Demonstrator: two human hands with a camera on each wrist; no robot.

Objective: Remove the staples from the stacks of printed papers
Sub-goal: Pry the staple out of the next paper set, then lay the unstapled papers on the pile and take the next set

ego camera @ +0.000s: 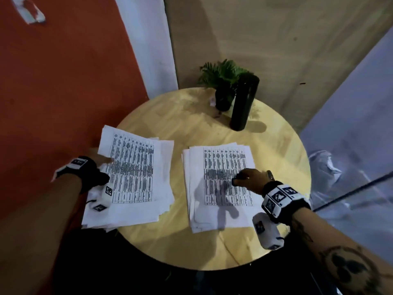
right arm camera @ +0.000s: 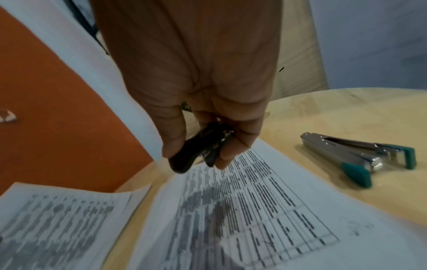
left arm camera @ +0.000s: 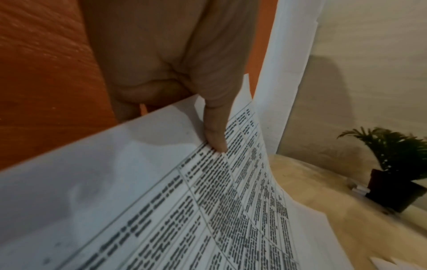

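Two paper stacks [ego camera: 136,179], left hand [left arm camera: 161,73] pinching one, right hand [right arm camera: 196,82] gripping probable staple remover [right arm camera: 198,148]

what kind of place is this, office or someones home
Hard to tell; likely a small office nook or break corner. A round wooden table holds stacks of printed papers, a stapler, a small potted plant and a black flask.
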